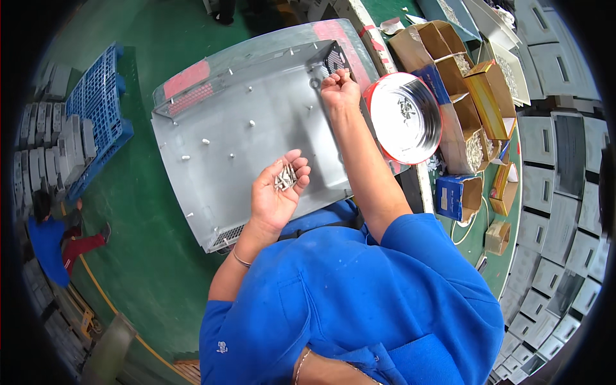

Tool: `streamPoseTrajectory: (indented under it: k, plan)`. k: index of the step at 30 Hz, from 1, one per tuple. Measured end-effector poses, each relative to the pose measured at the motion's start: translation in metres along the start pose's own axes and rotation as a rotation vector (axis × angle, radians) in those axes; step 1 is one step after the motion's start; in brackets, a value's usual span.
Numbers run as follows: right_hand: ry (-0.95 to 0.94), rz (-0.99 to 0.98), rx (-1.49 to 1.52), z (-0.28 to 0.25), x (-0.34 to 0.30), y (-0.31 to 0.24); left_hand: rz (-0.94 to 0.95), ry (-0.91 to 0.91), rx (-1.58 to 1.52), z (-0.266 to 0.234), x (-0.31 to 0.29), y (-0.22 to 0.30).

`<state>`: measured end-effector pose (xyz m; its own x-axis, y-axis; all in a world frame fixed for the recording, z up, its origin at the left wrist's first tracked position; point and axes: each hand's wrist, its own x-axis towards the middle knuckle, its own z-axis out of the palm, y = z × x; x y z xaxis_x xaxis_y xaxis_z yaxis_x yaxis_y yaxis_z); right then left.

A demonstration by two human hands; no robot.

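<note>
In front of me lies a large grey sheet-metal tray-like casing point(269, 144) with raised walls and perforated ends. Several small pale pegs point(251, 122) stick up from its floor and walls. My left hand point(269, 202), palm up over the near side, cups a small heap of pale cylindrical pegs point(285, 178), its fingers curled around them. At the casing's far right corner, my right hand point(341, 93) is closed, fingers bent together beside the dark perforated end wall point(335, 59). Whatever its fingertips hold is hidden.
Right of the casing sits a shiny round red-rimmed bowl point(418, 135) with small dark parts inside. Beyond it, cardboard boxes point(443, 64) hold small pale parts on a green bench. A blue pallet point(96, 96) and a crouching person point(48, 240) are at left; stacked grey casings point(545, 192) line the right.
</note>
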<state>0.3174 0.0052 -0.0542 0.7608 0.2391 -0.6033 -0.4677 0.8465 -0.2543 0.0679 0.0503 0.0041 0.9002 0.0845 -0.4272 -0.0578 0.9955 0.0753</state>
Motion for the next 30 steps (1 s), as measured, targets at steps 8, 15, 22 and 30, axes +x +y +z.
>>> streamPoseTrajectory:
  k: [8, 15, 22, 30]
  plan:
    - [-0.369, 0.174, -0.914, -0.004, -0.088, -0.003, 0.107, -0.059, -0.142, 0.015, 0.002, 0.007]
    - [-0.883, -0.382, -1.871, 0.005, -0.174, -0.01, 0.126, -0.076, -0.128, 0.019, 0.01, 0.003]
    - [-0.791, -0.5, -2.101, -0.001, -0.183, -0.002, 0.112, -0.074, -0.056, 0.023, 0.009, -0.002]
    - [-0.734, -0.208, -1.409, -0.019, -0.18, 0.001, 0.107, -0.064, -0.051, 0.023, 0.006, -0.005]
